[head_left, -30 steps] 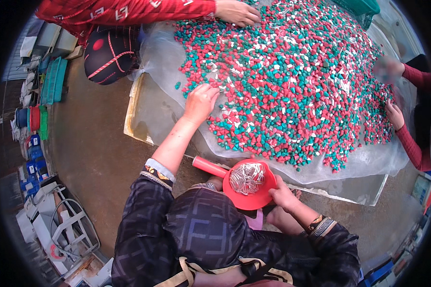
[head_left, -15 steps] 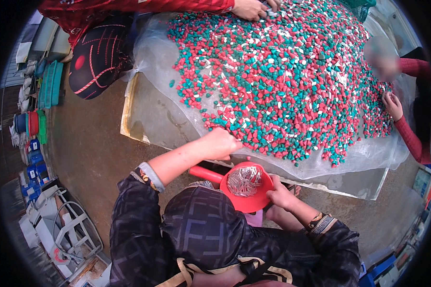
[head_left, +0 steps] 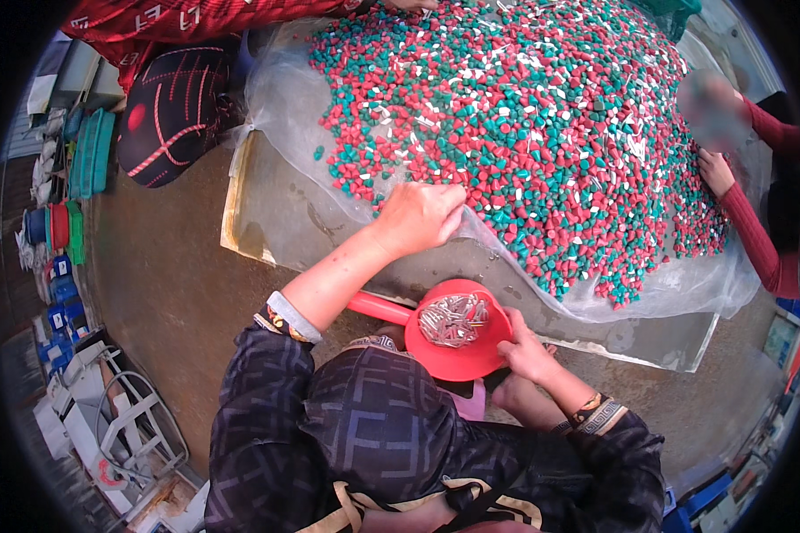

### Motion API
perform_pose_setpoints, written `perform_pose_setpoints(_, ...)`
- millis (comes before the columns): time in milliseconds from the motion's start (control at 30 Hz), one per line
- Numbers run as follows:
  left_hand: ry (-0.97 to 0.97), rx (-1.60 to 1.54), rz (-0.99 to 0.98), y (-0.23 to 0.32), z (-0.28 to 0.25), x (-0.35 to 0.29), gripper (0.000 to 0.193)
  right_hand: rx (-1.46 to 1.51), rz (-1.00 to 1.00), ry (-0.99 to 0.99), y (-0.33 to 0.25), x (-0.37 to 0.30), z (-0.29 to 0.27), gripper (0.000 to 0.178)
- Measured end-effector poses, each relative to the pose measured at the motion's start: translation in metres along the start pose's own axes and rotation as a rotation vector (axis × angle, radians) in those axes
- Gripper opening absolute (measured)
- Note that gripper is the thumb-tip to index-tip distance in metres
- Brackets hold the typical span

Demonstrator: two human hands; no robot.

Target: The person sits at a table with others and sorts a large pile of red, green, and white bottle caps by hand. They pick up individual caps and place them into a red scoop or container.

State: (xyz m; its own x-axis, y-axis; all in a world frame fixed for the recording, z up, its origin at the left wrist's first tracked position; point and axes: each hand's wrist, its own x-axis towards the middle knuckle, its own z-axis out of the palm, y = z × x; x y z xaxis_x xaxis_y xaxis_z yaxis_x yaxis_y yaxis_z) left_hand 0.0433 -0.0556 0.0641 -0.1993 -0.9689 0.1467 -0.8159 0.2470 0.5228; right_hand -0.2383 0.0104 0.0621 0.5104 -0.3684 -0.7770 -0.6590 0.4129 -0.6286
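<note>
My left hand [head_left: 420,215] is closed in a pinch on the near edge of a clear plastic sheet [head_left: 498,244], pulling it up off the table. On that sheet lies a wide spread of small red, green and white cone-shaped pieces [head_left: 542,169]. My right hand [head_left: 526,352] grips the right rim of a red plastic dipper [head_left: 458,362], its handle pointing left beneath my left forearm. Inside the dipper is a heap of thin, shiny metal pins [head_left: 453,320]. The dipper is held over my lap, in front of the table edge.
The table [head_left: 284,209] has a pale, worn edge. Across it, a co-worker's red sleeve [head_left: 222,18] reaches in at far left; another person's hand [head_left: 716,171] touches the pieces at right. A green basket [head_left: 671,13] stands at the far corner. Crates [head_left: 89,155] line the left.
My left hand has moved up and right, lifting the sheet's edge, which now slopes from it. The dipper stays nearly in place. The far-left co-worker's hand has shifted left.
</note>
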Motion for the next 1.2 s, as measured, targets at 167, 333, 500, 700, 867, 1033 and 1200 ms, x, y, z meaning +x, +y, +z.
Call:
perform_pose_setpoints(167, -0.192, 0.117, -0.080, 0.004, 0.006, -0.022, 0.011, 0.040, 0.134, -0.080, 0.014, -0.018, -0.045, 0.059)
perform_pose_setpoints(333, 0.044, -0.133, 0.073, 0.011, 0.039, -0.065, 0.016, -0.156, 0.143, 0.014, 0.018, -0.028, -0.062, 0.060)
perform_pose_setpoints(500, -0.129, -0.174, 0.362, 0.012, 0.058, -0.078, 0.030, -0.042, 0.094, 0.030, 0.036, -0.017, -0.052, 0.062)
perform_pose_setpoints(700, -0.319, -0.209, 0.340, -0.015, 0.067, -0.072, 0.023, 0.104, 0.010, 0.073, 0.064, 0.007, -0.038, 0.070)
perform_pose_setpoints(867, -0.190, -0.517, -0.116, -0.022, -0.025, -0.050, 0.014, 0.182, -0.013, 0.226, 0.041, 0.033, -0.005, 0.077)
perform_pose_setpoints(1033, 0.145, 0.104, -0.412, -0.057, -0.049, -0.037, 0.022, 0.639, 0.138, 0.194, -0.007, 0.026, 0.008, 0.076)
perform_pose_setpoints(1200, -0.183, -0.089, -0.153, -0.049, -0.018, -0.039, 0.027, -0.175, 0.125, 0.281, -0.033, 0.004, -0.021, 0.046)
